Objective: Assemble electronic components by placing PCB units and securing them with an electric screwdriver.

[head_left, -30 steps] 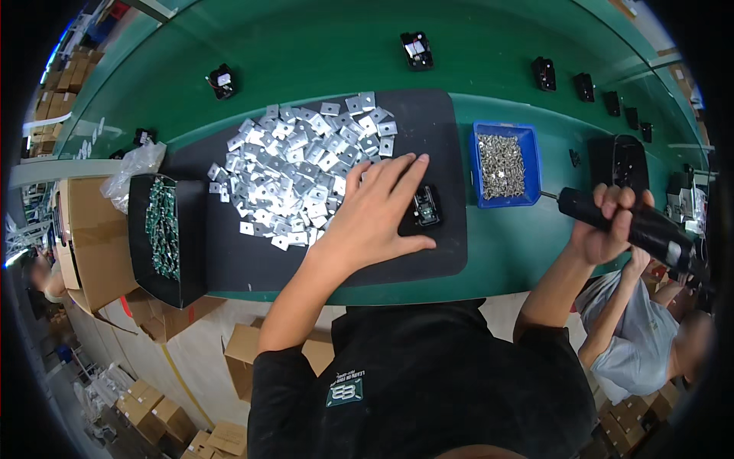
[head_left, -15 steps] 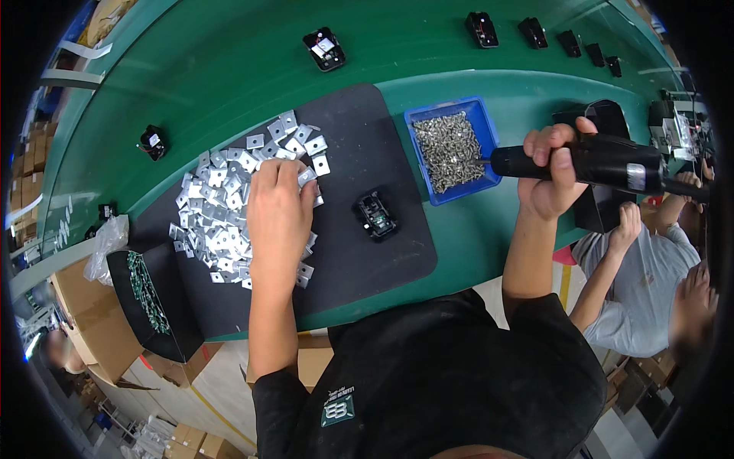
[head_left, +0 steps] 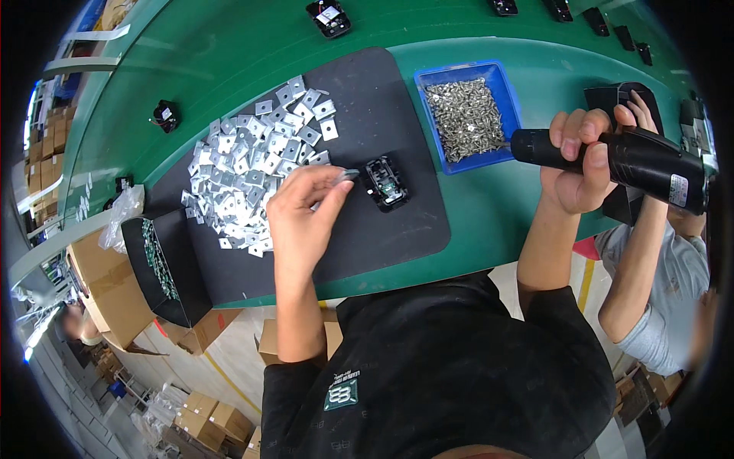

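Observation:
Between thumb and fingers of my left hand [head_left: 307, 205] is a small metal plate [head_left: 348, 175], lifted off the pile. Just right of it, a black plastic housing [head_left: 387, 183] with a small circuit board inside lies on the dark mat [head_left: 336, 252]. The heap of square metal plates [head_left: 252, 164], each with a hole, spreads left of my hand. My right hand [head_left: 582, 157] is wrapped round a black electric screwdriver [head_left: 638, 164]. Its tip points left at the right edge of a blue bin [head_left: 511, 107] full of screws [head_left: 465, 118].
At the left stands a black bin [head_left: 187, 268] of green circuit boards beside a clear plastic bag [head_left: 125, 218]. Several black housings [head_left: 329, 17] lie along the green surface beyond. At the right, a co-worker's arm [head_left: 638, 252] reaches toward another black bin [head_left: 631, 99].
My left hand has moved right from the pile, now with a metal plate, toward the housing. My right hand still grips the screwdriver by the screws. The co-worker's hand has reached farther forward.

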Tool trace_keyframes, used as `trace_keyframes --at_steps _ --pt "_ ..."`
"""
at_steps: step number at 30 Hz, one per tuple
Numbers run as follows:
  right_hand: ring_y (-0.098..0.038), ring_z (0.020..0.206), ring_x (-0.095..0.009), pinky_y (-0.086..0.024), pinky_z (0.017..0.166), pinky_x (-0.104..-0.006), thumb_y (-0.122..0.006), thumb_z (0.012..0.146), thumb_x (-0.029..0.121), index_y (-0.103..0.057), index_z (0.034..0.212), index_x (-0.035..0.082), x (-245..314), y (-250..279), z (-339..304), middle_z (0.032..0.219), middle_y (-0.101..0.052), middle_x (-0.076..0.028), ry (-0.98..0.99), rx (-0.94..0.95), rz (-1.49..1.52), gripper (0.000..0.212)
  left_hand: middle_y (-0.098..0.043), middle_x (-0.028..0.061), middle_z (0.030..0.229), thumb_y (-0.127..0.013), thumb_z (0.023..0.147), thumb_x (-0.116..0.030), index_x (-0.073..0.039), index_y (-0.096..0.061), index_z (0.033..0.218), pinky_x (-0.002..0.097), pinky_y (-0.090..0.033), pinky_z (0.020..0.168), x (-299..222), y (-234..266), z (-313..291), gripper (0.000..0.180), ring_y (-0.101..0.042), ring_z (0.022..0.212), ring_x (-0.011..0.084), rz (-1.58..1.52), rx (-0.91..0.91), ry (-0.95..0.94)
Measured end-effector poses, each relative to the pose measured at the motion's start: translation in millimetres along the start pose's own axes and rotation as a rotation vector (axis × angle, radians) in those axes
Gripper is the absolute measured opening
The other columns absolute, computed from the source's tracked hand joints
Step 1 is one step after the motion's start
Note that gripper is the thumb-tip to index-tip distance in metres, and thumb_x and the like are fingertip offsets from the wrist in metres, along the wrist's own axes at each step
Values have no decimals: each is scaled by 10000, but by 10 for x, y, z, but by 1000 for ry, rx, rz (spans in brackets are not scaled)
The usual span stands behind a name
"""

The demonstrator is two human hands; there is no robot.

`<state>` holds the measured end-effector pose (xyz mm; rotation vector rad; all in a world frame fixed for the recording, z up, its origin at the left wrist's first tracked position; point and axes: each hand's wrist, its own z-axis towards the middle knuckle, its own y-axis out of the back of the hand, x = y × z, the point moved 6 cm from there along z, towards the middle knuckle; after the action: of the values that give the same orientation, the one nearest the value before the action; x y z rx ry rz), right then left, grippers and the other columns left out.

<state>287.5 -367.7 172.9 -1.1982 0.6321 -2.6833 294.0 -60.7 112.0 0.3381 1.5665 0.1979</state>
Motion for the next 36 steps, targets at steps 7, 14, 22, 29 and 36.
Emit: trace_keyframes --at_steps 7,14,22,29,36 --pt "-472 581 -119 -423 561 -316 -595 781 92 -370 1220 8 -10 52 -49 845 -570 -85 -18 -49 -28 499 -622 63 741 -690 702 19 16 -621 846 209 -466 620 -219 -197 -54 159 -584 657 103 252 48 -86" --pt "-461 575 -123 -419 553 -312 -597 783 85 -372 1224 17 -46 52 -54 838 -569 -82 -42 -35 -2 500 -607 101 919 -725 645 -41 -27 -656 778 279 -448 709 -274 -257 -36 151 -560 802 177 413 30 -92" --pt "-541 632 -126 -463 572 -249 -651 742 27 -418 1152 20 -63 90 -78 755 -576 -72 -61 -104 0 471 -606 118 920 -681 662 31 -20 -522 862 289 -428 765 -114 -441 63 261 -568 854 214 288 39 -113" --pt "-557 692 -110 -434 615 -232 -647 705 -28 -410 1136 28 -33 0 -94 742 -583 -81 -281 -169 45 495 -527 87 807 -630 687 26 9 -596 918 274 -406 644 -231 -509 155 234 -494 717 181 430 315 -92" --pt "-567 709 -113 -443 600 -233 -647 708 -49 -445 1127 25 -111 6 -132 784 -592 -91 -272 -124 114 471 -551 90 868 -611 710 12 9 -592 963 270 -415 705 -157 -496 139 254 -519 776 184 459 351 -25"
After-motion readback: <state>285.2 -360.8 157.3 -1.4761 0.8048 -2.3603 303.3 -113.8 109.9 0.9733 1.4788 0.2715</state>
